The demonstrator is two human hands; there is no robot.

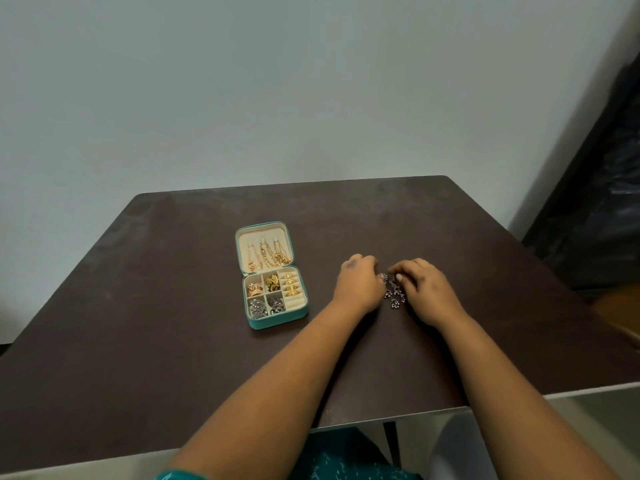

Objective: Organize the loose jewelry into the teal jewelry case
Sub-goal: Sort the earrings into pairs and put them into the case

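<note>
Brown table (173,341) | teal case (277,320) open | 2 hands: left hand (360,285), right hand (426,289) pinch silver jewelry (394,294), fingertips partly hidden

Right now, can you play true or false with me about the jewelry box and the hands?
1. The teal case lies open on the table. True.
2. Both hands are inside the case. False: the left hand and right hand are on the table to the right of it.
3. A silver piece of jewelry lies between the hands. True.
4. Gold chains hang in the lid. True.
5. The table is white. False: it is dark brown.
</note>
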